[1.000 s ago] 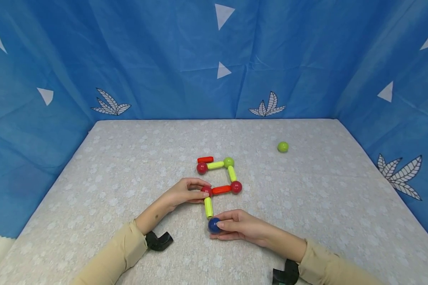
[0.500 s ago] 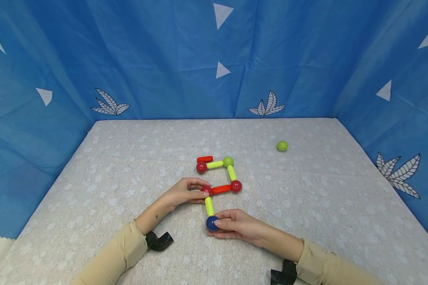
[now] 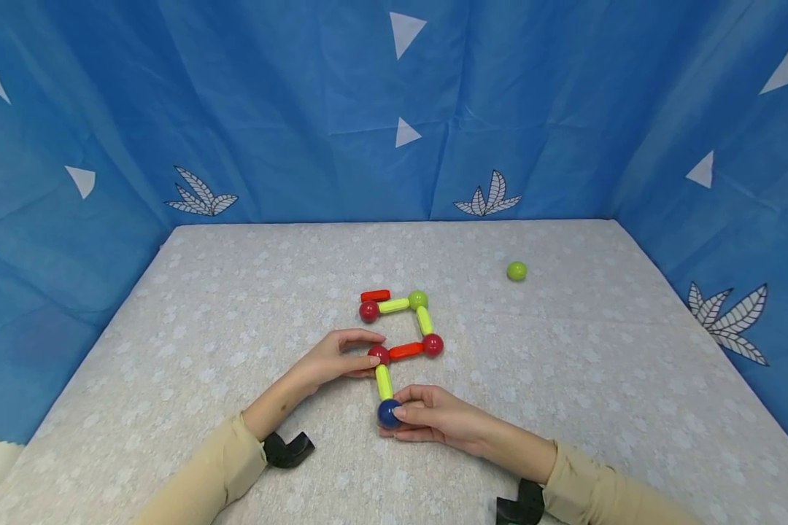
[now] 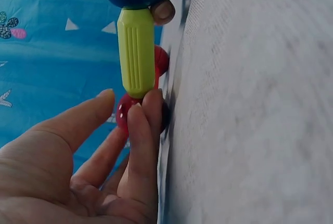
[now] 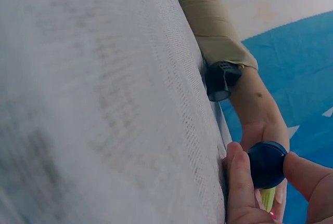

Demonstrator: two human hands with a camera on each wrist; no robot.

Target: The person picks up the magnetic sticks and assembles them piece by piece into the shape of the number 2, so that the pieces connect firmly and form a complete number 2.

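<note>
My left hand [image 3: 337,359] pinches a red ball [image 3: 380,355] at a corner of a chain of balls and rods. From that ball a yellow-green rod [image 4: 137,52] runs toward me and meets a blue ball [image 3: 388,413]. Thumb and fingers of my right hand [image 3: 436,415] hold the blue ball from the right; the right wrist view shows the blue ball [image 5: 267,165] between them. An orange-red rod [image 3: 406,351] joins the left-held ball to a second red ball [image 3: 433,345]. Beyond it, a yellow-green rod [image 3: 424,321] leads to a green ball [image 3: 418,300].
Another yellow-green rod [image 3: 394,305] links the green ball to a red ball [image 3: 369,311] at the far left end. Just behind that lies a loose red rod [image 3: 375,295]. A separate green ball [image 3: 516,271] sits at the back right of the cloth-covered table [image 3: 565,364].
My right hand has moved slightly left and brought the blue ball against the near end of the yellow-green rod. The left hand keeps its hold on the red ball.
</note>
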